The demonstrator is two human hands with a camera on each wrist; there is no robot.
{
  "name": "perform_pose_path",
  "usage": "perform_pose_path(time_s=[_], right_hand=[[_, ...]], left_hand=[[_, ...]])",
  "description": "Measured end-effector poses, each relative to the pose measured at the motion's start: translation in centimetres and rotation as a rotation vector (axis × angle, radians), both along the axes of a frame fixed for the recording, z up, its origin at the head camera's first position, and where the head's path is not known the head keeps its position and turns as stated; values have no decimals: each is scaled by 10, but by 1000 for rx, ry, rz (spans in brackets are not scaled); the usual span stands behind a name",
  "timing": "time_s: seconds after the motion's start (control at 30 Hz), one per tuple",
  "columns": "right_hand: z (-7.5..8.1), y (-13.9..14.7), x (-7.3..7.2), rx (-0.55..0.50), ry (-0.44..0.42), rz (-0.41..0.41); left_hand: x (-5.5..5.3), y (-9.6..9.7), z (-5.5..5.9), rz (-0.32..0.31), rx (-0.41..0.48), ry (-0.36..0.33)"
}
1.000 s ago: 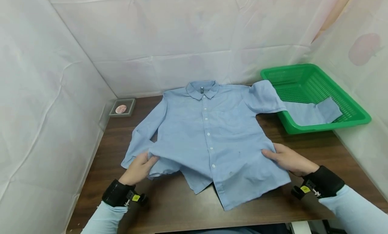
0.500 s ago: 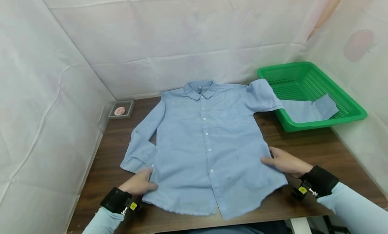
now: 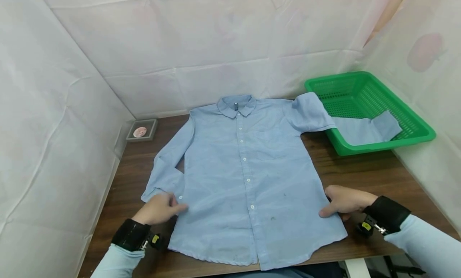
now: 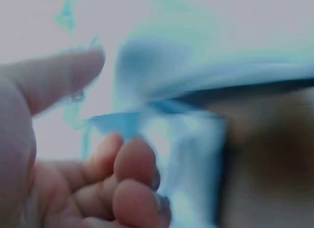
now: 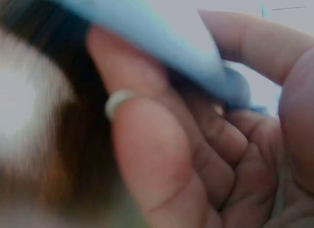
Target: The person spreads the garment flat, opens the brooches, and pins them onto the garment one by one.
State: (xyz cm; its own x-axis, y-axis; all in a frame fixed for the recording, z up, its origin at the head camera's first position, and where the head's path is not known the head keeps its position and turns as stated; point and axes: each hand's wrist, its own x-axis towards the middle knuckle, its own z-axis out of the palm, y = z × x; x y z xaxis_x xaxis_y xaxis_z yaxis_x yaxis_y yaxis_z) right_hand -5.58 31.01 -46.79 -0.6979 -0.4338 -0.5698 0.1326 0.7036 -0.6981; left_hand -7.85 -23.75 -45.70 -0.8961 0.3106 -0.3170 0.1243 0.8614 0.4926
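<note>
A light blue button-up shirt (image 3: 219, 158) lies front up, spread across the brown table, collar toward the back wall. My right hand (image 3: 347, 200) holds the shirt's right side edge near the hem, thumb above and fingers beneath; the right wrist view shows the cloth (image 5: 162, 36) between them. Beside the left side edge, by the folded sleeve's cuff, is my left hand (image 3: 156, 209), blurred. In the left wrist view its thumb (image 4: 68, 75) stands apart from loosely curled fingers (image 4: 135, 164), and no cloth shows gripped between them.
At the back right stands a green basket (image 3: 396, 144), with the shirt's other sleeve (image 3: 371, 129) draped into it. A small grey tray (image 3: 152, 131) holding a round pink item (image 3: 140, 132) sits at the back left. White sheets (image 3: 216, 37) enclose the table (image 3: 124, 182).
My left hand has let go of the shirt's lower left side, which now lies flat, and has lifted slightly. The hem has come down toward the table's front edge. My right hand has moved lower along its edge.
</note>
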Motion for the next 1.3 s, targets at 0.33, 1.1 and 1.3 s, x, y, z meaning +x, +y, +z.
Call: perform_pose_path(time_s=[0.33,1.1,1.3], right_hand=[[41,-29,-55,262,683,-19],[-55,-53,-238,558,534,-103],[-65,-50,-242,548,486,-118]], left_hand=[[-58,45,28,-88,70,288],[-204,89,-72,89,-382,61],[-204,94,-67,95,-395,39]])
